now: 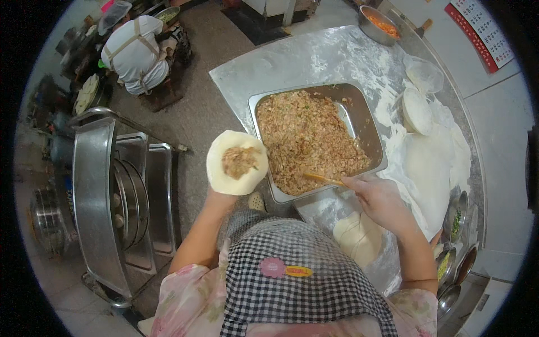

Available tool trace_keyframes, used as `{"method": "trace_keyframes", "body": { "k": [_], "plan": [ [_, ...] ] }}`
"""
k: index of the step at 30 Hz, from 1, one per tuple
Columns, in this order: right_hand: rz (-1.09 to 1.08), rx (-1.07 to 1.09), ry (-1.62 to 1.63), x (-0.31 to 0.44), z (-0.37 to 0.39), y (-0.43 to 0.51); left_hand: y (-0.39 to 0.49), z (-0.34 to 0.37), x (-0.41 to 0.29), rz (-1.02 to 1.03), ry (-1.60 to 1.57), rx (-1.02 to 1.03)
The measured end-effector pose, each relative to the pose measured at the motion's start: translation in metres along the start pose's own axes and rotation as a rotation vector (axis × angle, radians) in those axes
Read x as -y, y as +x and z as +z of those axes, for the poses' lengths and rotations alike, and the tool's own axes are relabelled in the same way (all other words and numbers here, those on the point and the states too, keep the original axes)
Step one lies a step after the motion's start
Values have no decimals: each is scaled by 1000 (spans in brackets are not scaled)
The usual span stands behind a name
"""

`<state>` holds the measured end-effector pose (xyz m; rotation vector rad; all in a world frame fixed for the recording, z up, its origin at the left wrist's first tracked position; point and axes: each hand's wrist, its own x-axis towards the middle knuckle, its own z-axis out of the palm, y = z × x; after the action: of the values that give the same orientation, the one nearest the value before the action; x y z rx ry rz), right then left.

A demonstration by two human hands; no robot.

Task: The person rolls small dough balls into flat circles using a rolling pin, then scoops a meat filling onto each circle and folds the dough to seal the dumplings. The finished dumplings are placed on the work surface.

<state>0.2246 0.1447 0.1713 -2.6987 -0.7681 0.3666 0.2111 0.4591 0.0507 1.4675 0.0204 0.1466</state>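
A round dough wrapper (217,168) lies across my left hand (224,198), whose fingers are hidden beneath it. On its middle sits a mound of minced filling (240,162). My right hand (385,204) grips a thin wooden spatula (323,178), its tip dipped in the filling mass (307,130). That mass fills most of a deep rectangular steel pan (353,116), and bare metal shows at the pan's right side. The wrapper is just left of the pan's rim. Below my right hand, sheets of dough (358,238) rest on the floured metal table (269,63).
Flour and a large pale dough slab (427,177) cover the table's right side, beside a white bowl (417,110). A steel bowl of orange filling (379,25) stands at the far corner. At left is a rack of steel trays (94,202). A person (137,54) crouches beyond it.
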Motion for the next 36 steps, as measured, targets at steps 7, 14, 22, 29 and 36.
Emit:
{"method": "trace_keyframes", "body": {
  "k": [7, 14, 22, 29, 36],
  "plan": [
    [-76, 291, -155, 7, 1, 26, -28, -20, 12, 30, 70, 13],
    [-124, 343, 140, -6, 20, 46, -58, -18, 18, -132, 91, 45],
    [239, 267, 819, -12, 55, 29, -48, -11, 23, -42, 362, 203],
    [-123, -361, 293, 19, 50, 10, -3, 37, -9, -70, -74, 331],
    [-214, -356, 32, 27, 36, -1, 7, 54, -41, 1, -306, 430]
  ]
}}
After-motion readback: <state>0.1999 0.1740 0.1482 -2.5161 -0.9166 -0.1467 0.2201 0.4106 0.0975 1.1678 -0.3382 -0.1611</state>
